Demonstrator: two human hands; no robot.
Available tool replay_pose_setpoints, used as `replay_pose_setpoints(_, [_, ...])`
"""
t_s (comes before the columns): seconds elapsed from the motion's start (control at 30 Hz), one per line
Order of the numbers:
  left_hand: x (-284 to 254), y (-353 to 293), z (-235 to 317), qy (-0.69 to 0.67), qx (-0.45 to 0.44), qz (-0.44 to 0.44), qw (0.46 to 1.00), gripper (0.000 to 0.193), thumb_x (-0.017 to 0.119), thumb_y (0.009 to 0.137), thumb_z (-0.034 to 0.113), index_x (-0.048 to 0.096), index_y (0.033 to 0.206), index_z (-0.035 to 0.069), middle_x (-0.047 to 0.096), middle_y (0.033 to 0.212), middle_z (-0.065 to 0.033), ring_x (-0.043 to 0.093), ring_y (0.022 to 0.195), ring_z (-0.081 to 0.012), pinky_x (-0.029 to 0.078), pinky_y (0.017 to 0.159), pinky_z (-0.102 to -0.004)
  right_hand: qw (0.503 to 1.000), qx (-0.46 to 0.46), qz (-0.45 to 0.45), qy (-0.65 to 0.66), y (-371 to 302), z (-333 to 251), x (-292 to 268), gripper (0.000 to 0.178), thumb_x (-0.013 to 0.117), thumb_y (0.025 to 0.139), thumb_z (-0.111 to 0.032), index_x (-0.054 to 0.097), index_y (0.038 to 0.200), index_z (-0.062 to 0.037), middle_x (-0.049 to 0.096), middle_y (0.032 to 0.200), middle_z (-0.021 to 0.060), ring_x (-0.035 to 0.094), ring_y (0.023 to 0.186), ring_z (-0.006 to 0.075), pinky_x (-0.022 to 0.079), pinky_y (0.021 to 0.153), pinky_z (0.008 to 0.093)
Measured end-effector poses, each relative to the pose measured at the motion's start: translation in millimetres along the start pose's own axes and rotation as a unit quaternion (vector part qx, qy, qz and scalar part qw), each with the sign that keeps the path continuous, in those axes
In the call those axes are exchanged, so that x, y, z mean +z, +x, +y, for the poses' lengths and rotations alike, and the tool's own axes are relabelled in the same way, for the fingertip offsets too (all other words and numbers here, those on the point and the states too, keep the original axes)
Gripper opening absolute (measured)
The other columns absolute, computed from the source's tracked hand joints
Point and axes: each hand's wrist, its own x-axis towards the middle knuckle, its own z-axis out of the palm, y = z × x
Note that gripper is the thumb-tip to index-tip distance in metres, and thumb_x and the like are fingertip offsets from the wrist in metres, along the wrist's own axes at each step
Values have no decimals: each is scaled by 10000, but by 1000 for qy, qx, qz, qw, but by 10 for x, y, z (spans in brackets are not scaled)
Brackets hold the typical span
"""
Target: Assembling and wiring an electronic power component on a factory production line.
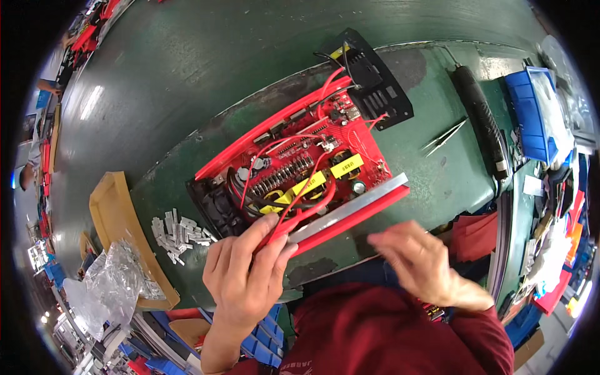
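Note:
In front of me lies an opened electronic device with a red circuit board [365,142], red side walls and loose red and black wires. Yellow labels [309,182] cover some coils on the board. A silver metal bar [350,209] runs along the near red wall [359,220]. My left hand [247,272] grips the near left end of this wall, fingers beside the red wires; its grip partly hides that corner. Off the near right corner is my right hand [422,262], apart from the device, its fingers bent and smeared by motion. A black slotted end panel [381,94] hangs by wires at the far side.
Small silver metal pieces [178,231] lie left of the device, beside a cardboard tray [122,206] with a plastic bag [109,284]. Tweezers [447,136] and a black cylindrical tool [478,115] lie to the right. Beyond them stands a blue bin [528,115].

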Motion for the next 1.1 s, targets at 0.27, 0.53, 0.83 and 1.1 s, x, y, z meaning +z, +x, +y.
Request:
replay_pose_setpoints(0.27, [-14, -3, -47, 7, 12, -23, 1000, 220, 776, 898, 241, 729, 1018, 62, 705, 1166, -65, 625, 717, -190, 463, 676, -324, 989, -35, 105, 96, 203, 79, 546, 353, 776, 756, 99, 708, 1087, -4, 713, 1047, 150, 712, 895, 278, 592, 785, 357])
replay_pose_setpoints(0.53, [-103, -2, 9, -9, -17, -81, 997, 260, 816, 824, 170, 725, 1048, 74, 676, 1179, -110, 650, 871, -273, 494, 748, -399, 980, 1, 157, 122, 210, 73, 623, 267, 808, 741, 121, 678, 949, 16, 734, 943, 156, 713, 816, 202, 559, 715, 303])
replay_pose_setpoints(0.83, [-79, 40, -14, 2, 12, -66, 998, 236, 750, 929, 238, 702, 1040, 36, 699, 1167, -92, 654, 766, -221, 503, 684, -351, 973, -26, 204, 101, 218, 94, 680, 274, 832, 727, 101, 644, 882, -23, 724, 808, 111, 691, 679, 172, 533, 596, 282])
replay_pose_setpoints(1.1, [-75, 21, -25, -3, 11, -68, 998, 251, 755, 925, 247, 695, 1058, 43, 699, 1167, -97, 651, 780, -227, 499, 683, -353, 973, -26, 211, 90, 217, 57, 708, 277, 837, 721, 85, 666, 910, -23, 726, 847, 115, 701, 702, 199, 545, 609, 300])
